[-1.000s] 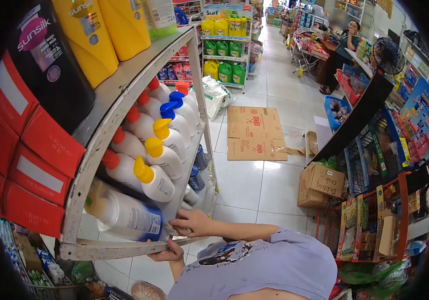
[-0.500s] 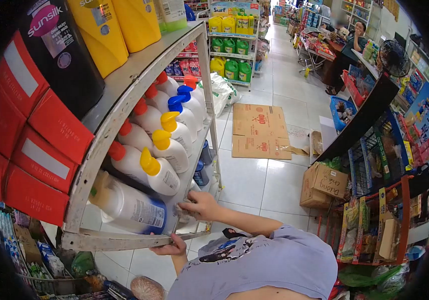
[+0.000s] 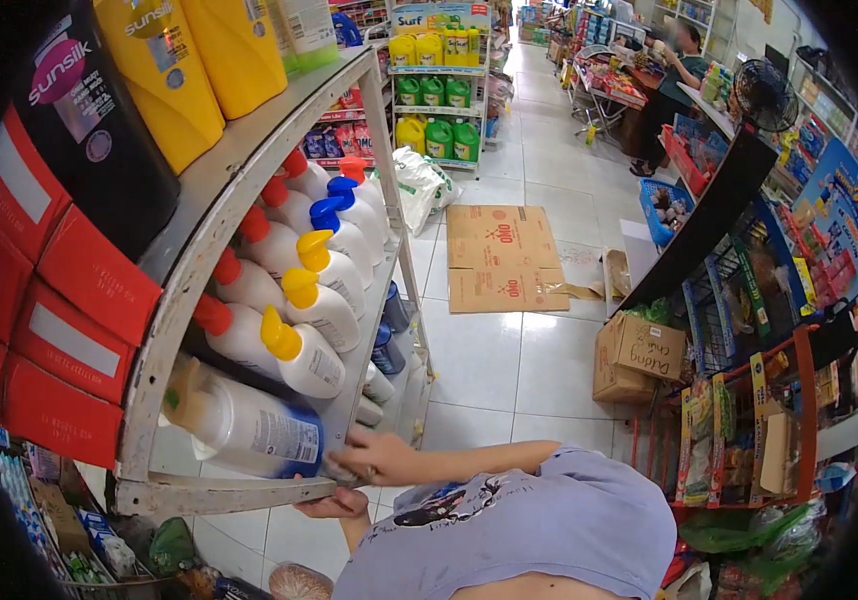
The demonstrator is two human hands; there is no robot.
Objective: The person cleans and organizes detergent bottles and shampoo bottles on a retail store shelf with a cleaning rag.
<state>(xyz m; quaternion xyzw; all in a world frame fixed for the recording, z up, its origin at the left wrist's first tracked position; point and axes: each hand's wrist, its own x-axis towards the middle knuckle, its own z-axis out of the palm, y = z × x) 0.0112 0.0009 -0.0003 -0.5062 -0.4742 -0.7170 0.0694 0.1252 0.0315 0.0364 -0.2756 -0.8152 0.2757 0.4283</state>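
The right hand (image 3: 380, 459) presses a crumpled pale wad (image 3: 336, 472) to the worn white metal shelf (image 3: 347, 402), near a white bottle (image 3: 259, 430); the left hand (image 3: 337, 503) lies loosely open below.

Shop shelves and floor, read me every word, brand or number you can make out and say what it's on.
"sunsilk": black bottle
"sunsilk": yellow bottle
"Surf": header sign of the far display
"OMO", twice: flattened cardboard
"Duong", handwritten, next word unclear: cardboard box
Too small or blurred: the print on the red cartons, the large white pump bottle's label and most of the shirt's lettering.
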